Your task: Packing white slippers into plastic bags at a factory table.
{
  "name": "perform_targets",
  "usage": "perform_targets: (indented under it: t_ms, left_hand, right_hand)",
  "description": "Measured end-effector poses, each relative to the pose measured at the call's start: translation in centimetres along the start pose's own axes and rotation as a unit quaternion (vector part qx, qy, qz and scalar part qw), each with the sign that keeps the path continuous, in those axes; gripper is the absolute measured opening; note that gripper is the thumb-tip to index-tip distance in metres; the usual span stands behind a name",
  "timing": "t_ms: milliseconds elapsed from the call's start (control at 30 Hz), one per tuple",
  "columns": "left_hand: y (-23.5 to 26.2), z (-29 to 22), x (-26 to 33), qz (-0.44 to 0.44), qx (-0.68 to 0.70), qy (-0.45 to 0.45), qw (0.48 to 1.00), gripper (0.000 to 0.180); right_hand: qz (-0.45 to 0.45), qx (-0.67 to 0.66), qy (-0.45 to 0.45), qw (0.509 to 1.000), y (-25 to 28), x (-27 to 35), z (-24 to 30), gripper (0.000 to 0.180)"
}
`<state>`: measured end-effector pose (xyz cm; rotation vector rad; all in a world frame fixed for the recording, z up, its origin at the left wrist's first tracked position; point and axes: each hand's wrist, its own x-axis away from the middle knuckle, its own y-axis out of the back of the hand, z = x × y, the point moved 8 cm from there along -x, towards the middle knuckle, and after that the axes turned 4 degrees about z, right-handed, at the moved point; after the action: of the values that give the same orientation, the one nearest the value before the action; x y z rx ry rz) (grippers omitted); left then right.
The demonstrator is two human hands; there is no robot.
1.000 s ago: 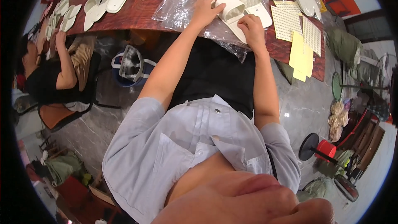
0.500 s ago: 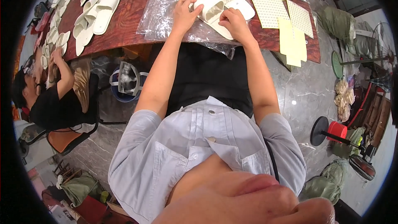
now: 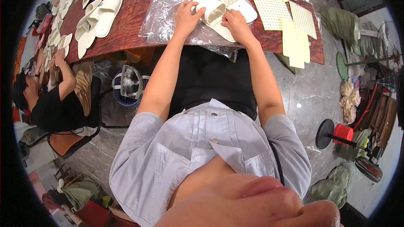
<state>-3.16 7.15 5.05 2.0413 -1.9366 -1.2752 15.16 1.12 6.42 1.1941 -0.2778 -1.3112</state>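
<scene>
left hand point(image 3: 186, 15) curled, fingers gripping the strap end of a white slipper point(image 3: 214, 13) | right hand point(image 3: 235, 21) loosely closed, fingertips pressing the same slipper's sole, just beside the left | beneath both: clear plastic bag point(image 3: 168, 12) on a reddish wooden table point(image 3: 130, 21) | right of hands: yellow sheets point(image 3: 294, 42) | far left: more slippers point(image 3: 101, 14), a seated person point(image 3: 54, 101) | below: grey marble floor point(image 3: 311, 96)

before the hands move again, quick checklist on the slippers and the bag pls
1. Left hand on the white slipper: ok, fingers on its strap.
2. Right hand on the same pair: ok, resting at its near edge.
3. Clear plastic bag under the slippers: ok, spread on the red-brown table.
4. Bag mouth open: cannot tell.
5. Yellow sheets apart from the hands: ok, lying to the right.
</scene>
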Motion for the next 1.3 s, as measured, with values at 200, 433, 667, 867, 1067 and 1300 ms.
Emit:
perform_targets:
  t_ms: [200, 433, 667, 867, 1067, 1300]
  left_hand:
    - [-0.5, 0.9, 0.0, 0.007, 0.021, 0.012, 1.000, 0.040]
    - [-0.7, 0.8, 0.1, -0.006, -0.004, 0.008, 1.000, 0.042]
    - [-0.9, 0.9, 0.2, -0.021, -0.029, -0.002, 0.999, 0.041]
    - [-1.2, 1.6, 0.2, 0.000, 0.018, 0.018, 1.000, 0.048]
    - [-0.9, 0.8, 0.3, -0.018, -0.041, -0.009, 0.999, 0.042]
    - [-0.1, -0.9, 0.6, -0.023, -0.095, -0.042, 0.994, 0.047]
  right_hand:
    - [0.045, -0.193, -0.048, 0.979, 0.1, 0.5, -1.9, 0.010]
    - [0.153, -0.279, -0.104, 0.942, 1.3, 2.3, -1.9, 0.009]
    - [0.096, -0.107, -0.051, 0.988, 2.0, 2.2, -1.1, 0.017]
    - [0.030, -0.211, -0.172, 0.962, 3.1, 1.6, -4.0, 0.017]
    - [-0.071, -0.060, -0.132, 0.987, 4.9, -3.0, -9.5, 0.014]
    - [-0.006, 0.024, -0.103, 0.994, 2.4, -4.4, -10.3, 0.013]
